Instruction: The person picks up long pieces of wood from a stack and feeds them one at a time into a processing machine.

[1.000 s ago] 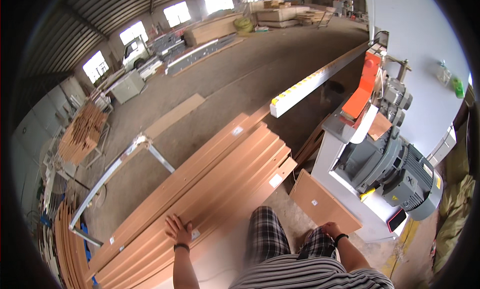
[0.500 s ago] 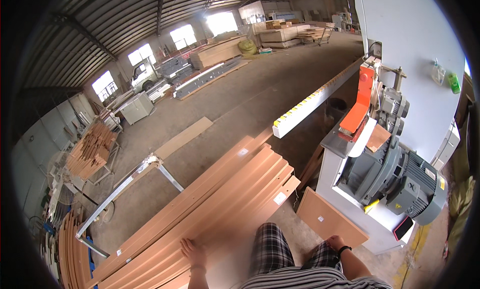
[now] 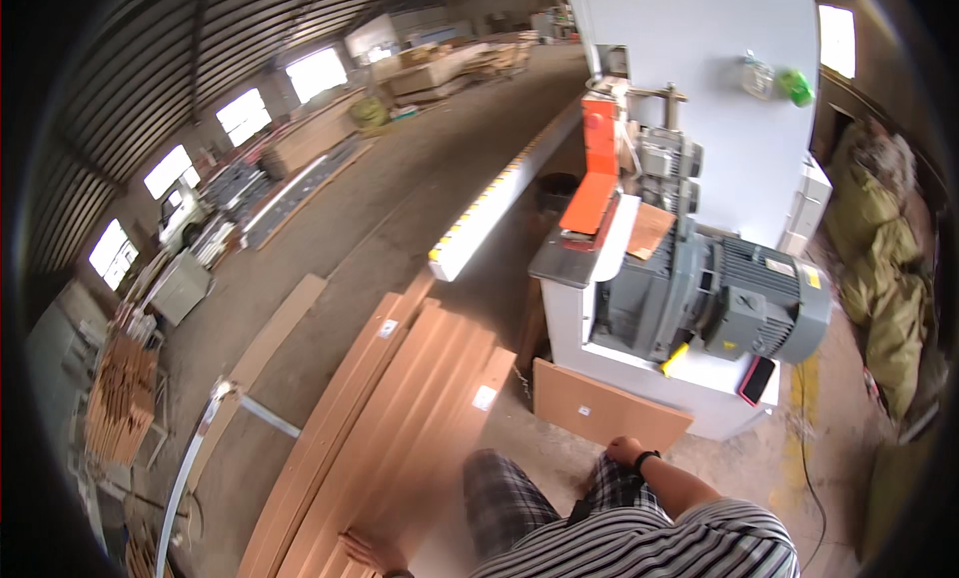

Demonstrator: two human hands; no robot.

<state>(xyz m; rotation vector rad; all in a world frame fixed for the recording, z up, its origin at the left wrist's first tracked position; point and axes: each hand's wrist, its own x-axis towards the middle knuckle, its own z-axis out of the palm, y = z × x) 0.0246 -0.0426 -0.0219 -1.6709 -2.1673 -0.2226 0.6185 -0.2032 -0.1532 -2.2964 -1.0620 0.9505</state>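
My left hand (image 3: 372, 555) lies flat with fingers apart on a stack of long brown wood-coloured boards (image 3: 400, 418), near the lower edge of the picture. The boards run away from me, side by side, with small white labels on some ends. My right hand (image 3: 624, 450), with a black band at the wrist, is by my right knee with its fingers curled in. What it holds, if anything, is hidden. Just beyond it, a flat brown panel (image 3: 599, 403) with a small label leans against the white base of a machine.
A grey motor (image 3: 764, 293), an orange guard (image 3: 589, 203) and a phone (image 3: 756, 380) are on the machine at right. A white rail (image 3: 489, 213) with yellow marks extends away. At left stand a metal frame (image 3: 205, 418) and a stack of boards (image 3: 120, 398). Sacks (image 3: 884, 268) lie far right.
My view has swung to the right, so the boards and machine sit further left and the sacks have come into sight. My left hand stays on the boards; my right stays by my knee.
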